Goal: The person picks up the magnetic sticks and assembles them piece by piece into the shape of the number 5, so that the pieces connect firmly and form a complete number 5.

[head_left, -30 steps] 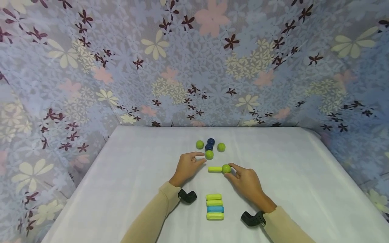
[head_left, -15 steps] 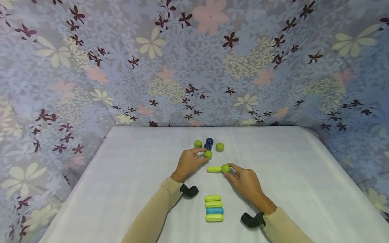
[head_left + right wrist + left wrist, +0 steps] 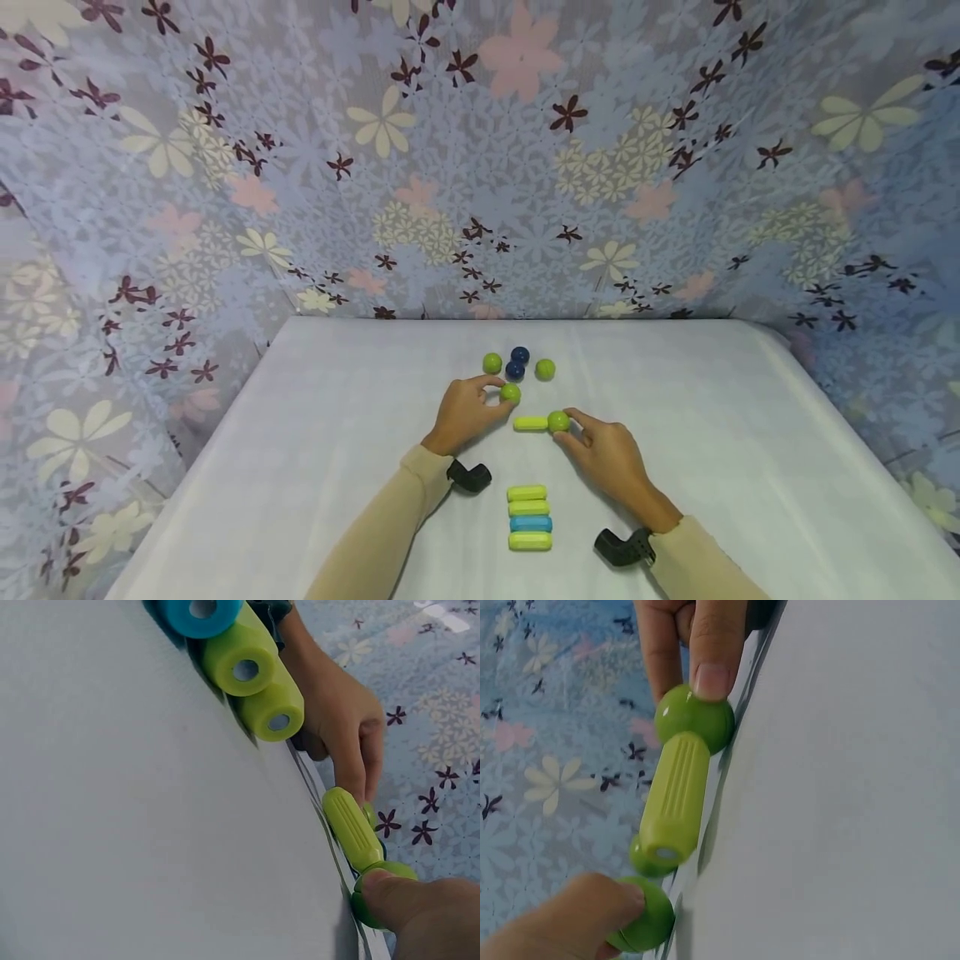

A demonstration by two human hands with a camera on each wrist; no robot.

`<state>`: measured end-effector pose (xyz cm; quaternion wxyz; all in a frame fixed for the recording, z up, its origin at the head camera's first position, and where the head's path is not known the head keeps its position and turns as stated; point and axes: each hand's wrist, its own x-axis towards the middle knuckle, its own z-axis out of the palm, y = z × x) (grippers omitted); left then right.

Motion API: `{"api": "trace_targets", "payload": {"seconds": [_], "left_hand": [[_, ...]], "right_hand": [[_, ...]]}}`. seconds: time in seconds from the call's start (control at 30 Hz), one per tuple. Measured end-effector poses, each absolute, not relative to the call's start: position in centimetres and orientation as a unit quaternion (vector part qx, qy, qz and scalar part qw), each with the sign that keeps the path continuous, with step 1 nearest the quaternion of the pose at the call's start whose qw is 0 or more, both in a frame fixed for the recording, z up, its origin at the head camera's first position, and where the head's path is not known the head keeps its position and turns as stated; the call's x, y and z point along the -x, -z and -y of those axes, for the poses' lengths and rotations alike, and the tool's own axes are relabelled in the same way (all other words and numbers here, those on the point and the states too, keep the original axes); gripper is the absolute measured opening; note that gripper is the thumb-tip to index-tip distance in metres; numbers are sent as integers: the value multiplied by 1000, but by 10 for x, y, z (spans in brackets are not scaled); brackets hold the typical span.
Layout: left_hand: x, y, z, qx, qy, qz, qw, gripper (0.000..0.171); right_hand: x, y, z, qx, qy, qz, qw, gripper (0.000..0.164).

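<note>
My left hand pinches a green ball between thumb and fingers, close in front of the dark blue balls. My right hand pinches another green ball from the right. A lime-yellow rod with lengthwise grooves joins this ball and points left. In the left wrist view the free end of the rod shows a grey metal disc, and the left thumb presses on its ball. The right wrist view has the right thumb against the ball at the rod's other end.
Two more green balls stand at the back, one on the left and one on the right. Nearer lies a row of lime rods with one blue rod. A flowered cloth hangs behind the white table.
My left hand has reached the front green ball, taken hold of it and drawn it slightly nearer, away from the dark blue balls. The right hand stays on its ball with the rod.
</note>
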<state>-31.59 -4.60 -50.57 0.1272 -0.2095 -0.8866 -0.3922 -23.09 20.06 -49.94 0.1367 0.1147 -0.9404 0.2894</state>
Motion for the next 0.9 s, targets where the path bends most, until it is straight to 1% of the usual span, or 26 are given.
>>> {"api": "trace_targets", "payload": {"seconds": [0.1,0.27,0.47,0.6,0.9], "left_hand": [[308,512,56,205,384,890,135,34],[294,520,72,203,354,902,142,33],[281,515,79,233,376,890,112,31],[278,512,78,259,383,880,109,30],[279,503,76,272,363,884,115,26]], "right_hand": [[229,503,-198,-111,-287,942,135,47],[227,509,-194,-110,-294,942,118,48],[229,509,-194,-106,-288,942,136,48],[231,507,-195,-105,-288,941,143,48],[232,503,-195,-116,-293,937,147,48]]}}
